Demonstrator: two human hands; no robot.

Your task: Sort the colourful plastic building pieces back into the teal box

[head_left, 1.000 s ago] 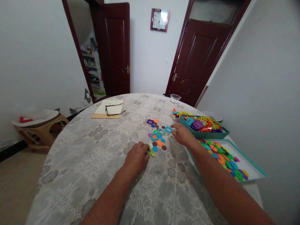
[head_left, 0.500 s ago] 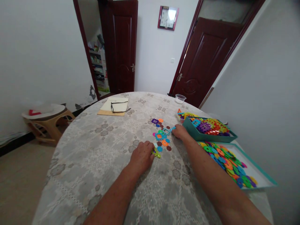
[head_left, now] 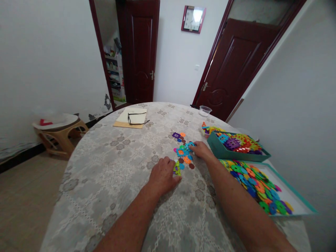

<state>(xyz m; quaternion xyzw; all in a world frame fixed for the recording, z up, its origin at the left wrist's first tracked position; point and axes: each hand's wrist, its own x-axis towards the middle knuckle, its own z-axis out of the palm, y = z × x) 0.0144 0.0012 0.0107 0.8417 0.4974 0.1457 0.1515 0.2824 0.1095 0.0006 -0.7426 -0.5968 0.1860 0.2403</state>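
My right hand [head_left: 201, 150] pinches a light-blue notched plastic piece [head_left: 189, 144] at the right side of a small cluster of interlocking pieces. Just below it in the cluster lies a blue square piece with an orange centre [head_left: 181, 152]. My left hand [head_left: 163, 176] rests on the tablecloth at the cluster's near left, thumb and fingers apart. A yellow-green notched piece [head_left: 177, 168] sits at its fingertips, partly covered by them. Brown disc pieces [head_left: 191, 166] and orange ones [head_left: 187, 160] lie close by. A purple square piece [head_left: 176, 135] is at the far end.
On the right stand a teal box [head_left: 236, 150] full of colourful pieces and a white tray [head_left: 291, 189] with heaped discs. A clear bowl [head_left: 205, 111] is near the far edge. Black glasses [head_left: 136, 122] lie on a notebook [head_left: 123, 119] at the far left.
My right hand has brought the light-blue piece a little closer over the cluster. My left thumb has spread away from the fingers, and the yellow-green piece has turned. The view has shifted slightly.
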